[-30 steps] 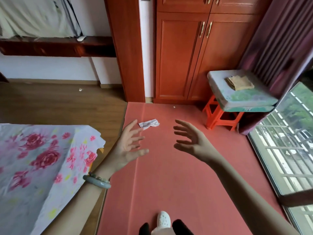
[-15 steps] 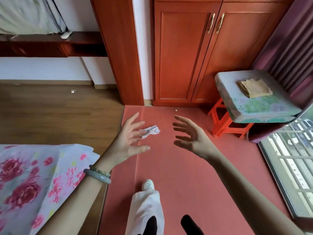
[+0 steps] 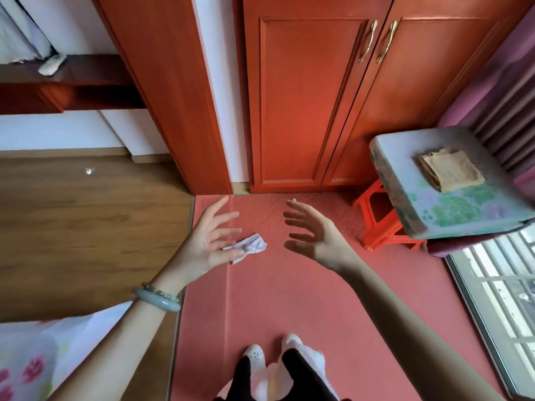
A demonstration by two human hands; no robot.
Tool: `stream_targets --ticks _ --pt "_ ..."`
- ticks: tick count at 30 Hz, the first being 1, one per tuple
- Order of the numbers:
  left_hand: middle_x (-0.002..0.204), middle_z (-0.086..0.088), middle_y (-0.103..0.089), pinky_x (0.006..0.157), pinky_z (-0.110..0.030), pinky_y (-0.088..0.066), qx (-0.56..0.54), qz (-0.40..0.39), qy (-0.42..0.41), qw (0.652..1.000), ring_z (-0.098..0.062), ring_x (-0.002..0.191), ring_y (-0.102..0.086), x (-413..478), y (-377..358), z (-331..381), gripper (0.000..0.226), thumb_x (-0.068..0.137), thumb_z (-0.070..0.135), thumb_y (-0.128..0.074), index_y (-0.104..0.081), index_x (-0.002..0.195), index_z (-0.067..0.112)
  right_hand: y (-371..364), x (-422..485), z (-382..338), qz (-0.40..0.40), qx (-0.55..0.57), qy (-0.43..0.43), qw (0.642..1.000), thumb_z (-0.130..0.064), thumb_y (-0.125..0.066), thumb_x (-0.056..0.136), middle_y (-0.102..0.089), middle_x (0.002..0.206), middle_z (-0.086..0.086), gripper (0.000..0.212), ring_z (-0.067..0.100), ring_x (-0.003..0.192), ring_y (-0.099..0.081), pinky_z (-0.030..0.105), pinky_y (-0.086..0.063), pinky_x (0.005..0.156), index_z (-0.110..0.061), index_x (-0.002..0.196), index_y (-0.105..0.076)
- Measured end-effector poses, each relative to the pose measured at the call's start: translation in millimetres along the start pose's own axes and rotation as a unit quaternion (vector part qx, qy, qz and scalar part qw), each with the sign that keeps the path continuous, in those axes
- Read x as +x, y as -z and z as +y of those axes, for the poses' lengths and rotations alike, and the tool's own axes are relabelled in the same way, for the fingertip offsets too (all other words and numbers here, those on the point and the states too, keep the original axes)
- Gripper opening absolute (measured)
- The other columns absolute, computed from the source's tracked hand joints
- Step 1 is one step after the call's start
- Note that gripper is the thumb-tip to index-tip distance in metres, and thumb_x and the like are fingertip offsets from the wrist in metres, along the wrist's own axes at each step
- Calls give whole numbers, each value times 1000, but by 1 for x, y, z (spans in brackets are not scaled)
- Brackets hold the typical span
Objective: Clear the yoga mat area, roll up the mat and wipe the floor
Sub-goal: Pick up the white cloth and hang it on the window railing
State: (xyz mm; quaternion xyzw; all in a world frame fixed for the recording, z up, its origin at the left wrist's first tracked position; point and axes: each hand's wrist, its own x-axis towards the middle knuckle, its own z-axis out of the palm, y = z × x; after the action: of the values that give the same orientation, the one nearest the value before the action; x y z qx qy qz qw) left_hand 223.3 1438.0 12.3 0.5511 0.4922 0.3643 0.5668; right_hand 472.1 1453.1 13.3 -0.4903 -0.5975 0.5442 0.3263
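The red yoga mat (image 3: 289, 299) lay flat on the floor, running up to the wooden cabinet (image 3: 318, 96). A cushioned orange stool (image 3: 379, 227) stood at its right edge, a folded cloth (image 3: 450, 169) on top. Both hands were out over the mat, left hand (image 3: 207, 244) and right hand (image 3: 315, 235), fingers spread wide, holding nothing. A crumpled paper scrap (image 3: 250, 246) lay on the mat just beyond the left fingertips.
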Motion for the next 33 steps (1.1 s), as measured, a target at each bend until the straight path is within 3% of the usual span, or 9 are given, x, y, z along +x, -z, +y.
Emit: stream_targets --ticks 6,13,17,23,28,33 --pt "118 1 -63 88 -21 -50 17 57 27 998 -13 105 -64 85 14 -20 72 59 38 -78 -51 126 34 30 91 25 -4 -12 -3 1000 -11 -77 75 -60 121 1 62 8 114 -58 27 -51 91 -42 120 -49" --pt "120 3 -61 86 -19 -50 14 130 69 989 -11 104 -63 186 29 -73 79 58 38 -79 -48 130 31 64 210 77 -57 -20 -32 998 -7 -77 75 -61 121 0 61 7 111 -59 21 -52 87 -31 124 -51" --pt "119 1 -60 87 -19 -50 20 167 114 979 -12 105 -62 229 43 -125 73 70 12 -82 -45 133 24 57 262 123 -75 -28 -69 994 -3 -76 75 -61 115 -4 54 9 106 -60 19 -52 83 -26 119 -55" --pt "118 -2 -59 84 -19 -49 41 212 174 961 -14 102 -62 276 70 -245 63 80 4 -71 -42 128 32 30 331 225 -85 -66 -124 986 -7 -78 75 -64 106 -8 45 9 98 -63 27 -54 84 -16 116 -63" --pt "117 0 -57 76 -16 -46 60 196 233 951 -12 103 -60 315 75 -382 52 85 18 -67 -44 132 24 -4 387 351 -63 -114 -139 982 -5 -78 74 -66 98 -6 37 12 92 -65 33 -55 85 -10 109 -67" --pt "113 1 -56 83 -26 -47 102 176 270 941 -18 104 -60 346 68 -528 44 86 18 -65 -48 126 21 -42 427 497 -58 -154 -165 973 -5 -78 73 -67 92 -1 35 14 87 -66 24 -53 83 -8 106 -68"
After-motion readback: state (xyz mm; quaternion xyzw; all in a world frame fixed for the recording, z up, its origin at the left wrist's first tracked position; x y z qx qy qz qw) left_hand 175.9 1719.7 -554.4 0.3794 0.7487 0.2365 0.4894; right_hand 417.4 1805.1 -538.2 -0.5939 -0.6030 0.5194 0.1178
